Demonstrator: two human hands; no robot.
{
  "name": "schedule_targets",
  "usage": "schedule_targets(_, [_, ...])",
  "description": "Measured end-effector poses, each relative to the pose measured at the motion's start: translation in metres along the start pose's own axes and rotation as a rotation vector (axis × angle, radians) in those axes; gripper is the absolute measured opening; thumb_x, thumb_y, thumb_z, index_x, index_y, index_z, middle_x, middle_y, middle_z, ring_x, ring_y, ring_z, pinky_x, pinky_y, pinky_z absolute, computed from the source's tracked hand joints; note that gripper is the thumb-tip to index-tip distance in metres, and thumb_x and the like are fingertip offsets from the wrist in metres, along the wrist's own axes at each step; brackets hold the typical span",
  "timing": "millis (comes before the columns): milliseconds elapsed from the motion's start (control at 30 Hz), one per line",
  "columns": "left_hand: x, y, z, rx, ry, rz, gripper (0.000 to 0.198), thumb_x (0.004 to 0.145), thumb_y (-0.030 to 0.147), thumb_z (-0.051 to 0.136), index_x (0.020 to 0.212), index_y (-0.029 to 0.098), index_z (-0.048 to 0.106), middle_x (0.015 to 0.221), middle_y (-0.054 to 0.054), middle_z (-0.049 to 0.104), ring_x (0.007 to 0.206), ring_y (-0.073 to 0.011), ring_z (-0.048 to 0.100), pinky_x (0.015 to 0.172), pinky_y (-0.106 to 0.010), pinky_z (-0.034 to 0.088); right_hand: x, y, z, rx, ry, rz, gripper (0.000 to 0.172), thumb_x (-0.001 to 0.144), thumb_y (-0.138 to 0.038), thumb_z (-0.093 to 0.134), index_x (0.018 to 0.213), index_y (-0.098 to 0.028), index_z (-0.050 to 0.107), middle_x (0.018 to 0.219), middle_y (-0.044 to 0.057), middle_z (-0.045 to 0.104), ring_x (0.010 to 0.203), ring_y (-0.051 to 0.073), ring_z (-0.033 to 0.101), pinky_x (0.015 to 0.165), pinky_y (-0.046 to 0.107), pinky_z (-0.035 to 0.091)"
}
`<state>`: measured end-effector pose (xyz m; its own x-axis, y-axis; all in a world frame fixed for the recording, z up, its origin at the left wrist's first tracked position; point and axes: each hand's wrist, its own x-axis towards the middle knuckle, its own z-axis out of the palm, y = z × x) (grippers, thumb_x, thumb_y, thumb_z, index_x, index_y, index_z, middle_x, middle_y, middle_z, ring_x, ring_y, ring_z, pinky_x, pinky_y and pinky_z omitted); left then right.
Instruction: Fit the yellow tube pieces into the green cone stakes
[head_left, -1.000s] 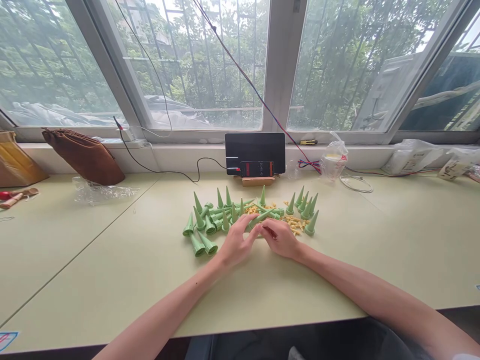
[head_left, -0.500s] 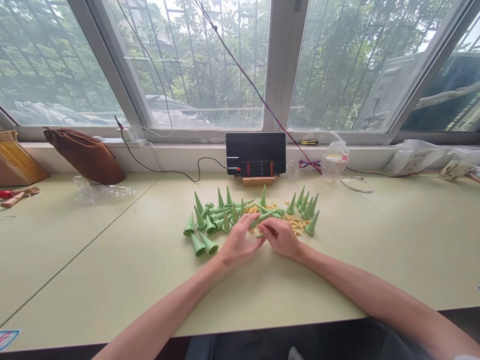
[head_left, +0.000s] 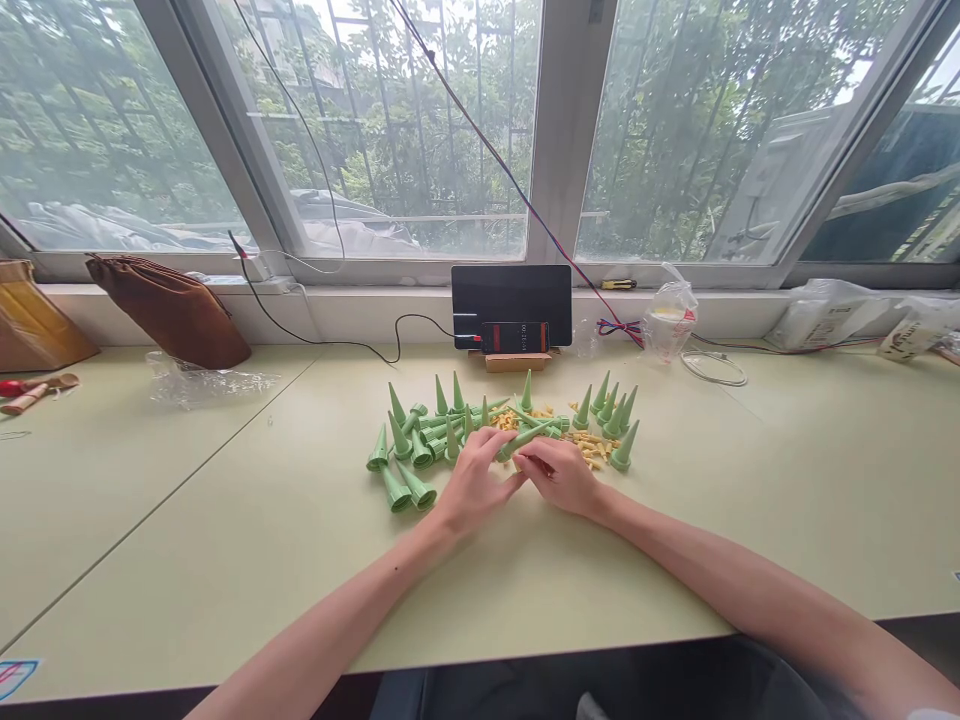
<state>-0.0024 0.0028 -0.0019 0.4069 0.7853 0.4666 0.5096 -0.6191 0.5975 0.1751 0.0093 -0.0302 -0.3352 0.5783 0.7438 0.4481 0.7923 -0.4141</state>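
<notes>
Head view: between the worktop's (head_left: 225, 540) near and far edges, the left hand (head_left: 480, 474) is gripping a tapered green plastic cone (head_left: 526, 437), its tip slanting toward the far right corner. The right hand (head_left: 558, 474) is bunching its fingers near the base; whether they are pinching anything, I cannot tell. Both are seemingly working at that base, the next move calling for a steady cone.
</notes>
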Motion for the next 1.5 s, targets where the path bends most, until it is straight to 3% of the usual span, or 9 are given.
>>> schedule_targets(367, [-0.0003,-0.0018,0.0007,-0.042,0.06,-0.047,0.037,0.083,0.028,0.067,0.118,0.023,0.059,0.111,-0.005,0.062,0.105,-0.0208,0.06,0.089,-0.034,0.05,0.0021,-0.0031,-0.0009,0.007,0.004,0.162,0.013,0.094,-0.026,0.053,0.085,-0.02,0.061,0.068,0.0,0.059,0.055,0.011,0.048,0.053,0.025,0.041])
schedule_targets(567, [-0.0002,0.0012,0.0003,-0.055,0.077,-0.054,0.039,0.082,0.023,0.067,0.119,0.025,0.059,0.11,-0.004,0.062,0.103,-0.0203,0.061,0.088,-0.034,0.051,0.0038,-0.0077,-0.0022,0.037,0.015,0.274,0.01,0.09,-0.029,0.058,0.094,-0.02,0.059,0.08,0.002,0.066,0.058,0.012,0.056,0.051,0.024,0.045])
schedule_targets(967, [-0.0003,0.0002,0.0011,-0.065,0.074,-0.029,0.038,0.081,0.021,0.067,0.118,0.024,0.06,0.105,-0.004,0.063,0.098,-0.0203,0.062,0.084,-0.033,0.052,0.0033,-0.0069,-0.0015,0.072,0.011,0.159,0.007,0.093,-0.024,0.053,0.09,-0.021,0.059,0.091,0.004,0.055,0.069,0.011,0.061,0.049,0.021,0.049])
schedule_targets(1500, [-0.0004,0.0,0.0001,-0.06,0.048,-0.038,0.038,0.081,0.02,0.067,0.118,0.023,0.059,0.104,-0.004,0.063,0.098,-0.0191,0.062,0.084,-0.032,0.052,0.002,-0.0068,-0.0019,0.037,0.005,0.095,0.011,0.095,-0.026,0.05,0.095,-0.022,0.06,0.091,0.006,0.054,0.063,0.011,0.053,0.047,0.022,0.049])
